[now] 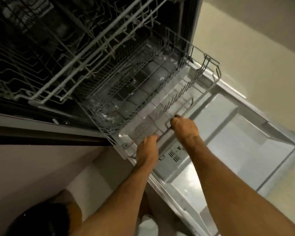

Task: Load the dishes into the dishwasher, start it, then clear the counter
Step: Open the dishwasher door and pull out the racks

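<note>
The dishwasher stands open, its steel door (237, 143) folded down flat toward the lower right. The lower wire rack (209, 89) is drawn partway out over the door and holds no dishes that I can see. My left hand (147, 148) grips the rack's front rail near its left corner. My right hand (184, 127) grips the same front rail further right, fingers curled over the wire. The upper wire rack (85, 65) juts out above the lower one and looks bare too.
The dark tub (32, 40) fills the upper left. A cabinet front (32, 167) runs left of the door. Pale tiled floor (254, 48) lies to the right. My knee and dark clothing (46, 218) show at the bottom left.
</note>
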### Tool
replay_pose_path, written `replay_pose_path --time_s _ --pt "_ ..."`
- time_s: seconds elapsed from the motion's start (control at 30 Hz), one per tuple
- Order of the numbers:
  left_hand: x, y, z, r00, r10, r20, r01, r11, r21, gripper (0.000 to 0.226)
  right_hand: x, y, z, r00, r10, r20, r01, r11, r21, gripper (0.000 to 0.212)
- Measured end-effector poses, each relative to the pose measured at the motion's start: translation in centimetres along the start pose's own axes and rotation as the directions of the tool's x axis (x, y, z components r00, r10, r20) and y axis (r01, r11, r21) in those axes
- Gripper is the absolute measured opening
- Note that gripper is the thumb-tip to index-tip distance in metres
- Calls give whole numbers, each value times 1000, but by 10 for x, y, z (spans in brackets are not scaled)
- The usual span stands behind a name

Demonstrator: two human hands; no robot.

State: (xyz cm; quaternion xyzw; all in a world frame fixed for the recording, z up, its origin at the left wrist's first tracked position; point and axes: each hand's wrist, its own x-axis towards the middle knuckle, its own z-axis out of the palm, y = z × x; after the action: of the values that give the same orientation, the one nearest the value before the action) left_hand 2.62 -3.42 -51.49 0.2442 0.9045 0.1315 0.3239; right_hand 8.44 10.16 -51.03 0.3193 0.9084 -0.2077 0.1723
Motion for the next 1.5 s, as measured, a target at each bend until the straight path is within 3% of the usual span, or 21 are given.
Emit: replay_pose_path --time_s 0.2,0.4,0.73,1.13,1.33,1.5 --pt "-56 29 44 993 78 90 -87 990 110 21 -57 50 18 989 111 95 -110 994 -13 21" --pt "-95 47 75 974 46 223 -52 998 21 20 -111 90 46 985 163 64 -164 986 12 31" --pt "-138 64 95 882 86 464 -97 995 -1 24 -174 131 63 950 285 126 -293 955 46 28" --pt "-151 83 88 871 123 476 -82 991 -107 40 -225 156 53 919 321 230 -354 927 119 38" --pt "-151 86 79 877 149 458 -113 988 -105 34 -225 153 50 896 349 275 -403 899 171 49" --pt "-156 90 62 905 155 395 -127 987 -95 25 -235 135 33 855 473 214 -518 811 271 32"
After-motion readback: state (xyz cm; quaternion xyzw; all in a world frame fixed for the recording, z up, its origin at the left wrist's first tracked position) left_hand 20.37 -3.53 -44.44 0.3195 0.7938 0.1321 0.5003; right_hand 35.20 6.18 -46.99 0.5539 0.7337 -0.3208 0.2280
